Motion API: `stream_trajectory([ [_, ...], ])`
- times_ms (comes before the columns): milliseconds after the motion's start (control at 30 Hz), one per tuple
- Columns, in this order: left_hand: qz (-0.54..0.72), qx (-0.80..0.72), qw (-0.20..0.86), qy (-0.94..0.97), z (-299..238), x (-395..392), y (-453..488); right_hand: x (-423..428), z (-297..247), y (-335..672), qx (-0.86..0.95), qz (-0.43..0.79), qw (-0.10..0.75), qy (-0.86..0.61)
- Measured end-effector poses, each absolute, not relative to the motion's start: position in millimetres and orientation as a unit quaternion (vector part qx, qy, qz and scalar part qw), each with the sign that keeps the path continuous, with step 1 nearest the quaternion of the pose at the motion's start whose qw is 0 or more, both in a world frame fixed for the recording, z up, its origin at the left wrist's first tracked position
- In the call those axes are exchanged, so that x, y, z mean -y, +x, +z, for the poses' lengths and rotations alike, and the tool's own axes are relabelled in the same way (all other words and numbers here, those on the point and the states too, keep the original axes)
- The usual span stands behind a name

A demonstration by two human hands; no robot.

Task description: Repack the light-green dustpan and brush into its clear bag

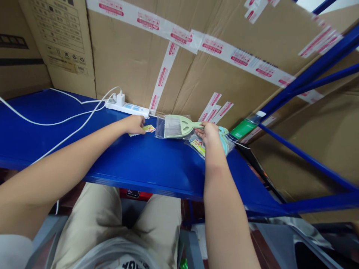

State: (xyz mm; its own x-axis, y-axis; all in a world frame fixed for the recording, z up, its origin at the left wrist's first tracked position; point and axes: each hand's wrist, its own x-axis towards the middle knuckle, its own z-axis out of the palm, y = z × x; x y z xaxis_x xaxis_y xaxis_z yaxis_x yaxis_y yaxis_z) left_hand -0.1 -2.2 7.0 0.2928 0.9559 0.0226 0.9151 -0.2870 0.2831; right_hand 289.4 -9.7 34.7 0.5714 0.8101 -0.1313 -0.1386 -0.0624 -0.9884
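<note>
On the blue shelf [157, 158], my left hand [136, 125] is closed at a small yellow and green printed card [149, 129], with part of the card showing on either side of the fingers. My right hand [209, 132] grips the handle of a pale green hand brush [182, 126], whose light bristles point left. Clear plastic wraps the brush's bristle end. Beneath and beside the right hand lies a clear plastic bag [198, 146] with a yellow printed card and blue-green pieces in it, partly hidden by that hand.
A white power strip [127, 107] with a plugged-in charger and white cables runs along the back left. Taped cardboard [126, 56] walls the rear. A green-labelled bottle [246, 126] leans near the blue frame bars [303, 84] at right.
</note>
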Motion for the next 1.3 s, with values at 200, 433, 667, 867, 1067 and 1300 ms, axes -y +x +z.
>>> stream_trajectory([
  [200,0.075,-0.558,0.152,0.812,11,9,0,10,30,291,0.277,0.355,0.631,-0.631],
  [433,0.086,-0.543,0.17,0.818,9,14,-1,19,35,282,0.281,0.34,0.618,-0.651],
  [667,0.079,-0.564,0.174,0.804,11,19,5,22,36,283,0.293,0.352,0.599,-0.656],
  [867,0.12,-0.614,0.125,0.77,26,17,-9,25,36,268,0.329,0.399,0.539,-0.664],
  [1067,0.179,-0.612,0.132,0.759,40,17,-20,23,24,255,0.48,0.317,0.341,-0.743],
  [1300,0.236,-0.548,0.096,0.796,35,27,-2,32,21,227,0.674,0.114,0.386,-0.62],
])
